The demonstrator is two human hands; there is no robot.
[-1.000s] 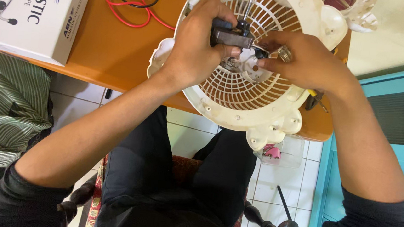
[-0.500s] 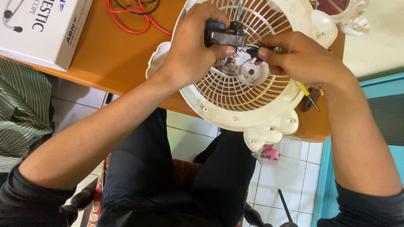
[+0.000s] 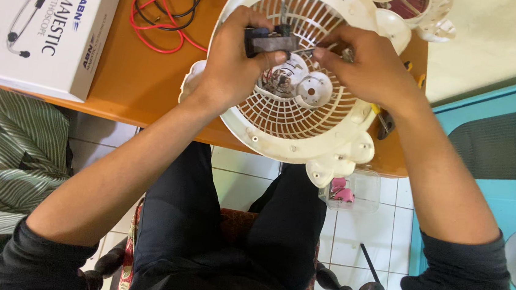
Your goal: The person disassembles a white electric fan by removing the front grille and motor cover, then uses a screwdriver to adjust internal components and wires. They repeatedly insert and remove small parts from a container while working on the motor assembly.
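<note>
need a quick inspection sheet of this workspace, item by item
surface: orange table, fan grille overhanging its near edge
job's things: white fan grille lying flat; small black part over its hub
clutter: white box at the table's left; tool partly hidden under the right wrist
grippers: left hand pinches the black part; right hand holds a thin metal piece at the hub
cables: red and black wires looped beside the grille
surroundings: striped cloth, tiled floor, teal panel

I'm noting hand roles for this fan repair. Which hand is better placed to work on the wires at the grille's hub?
Probably the right hand: its fingertips pinch at the wires beside the hub, while the left hand is occupied gripping the dark block.
</note>
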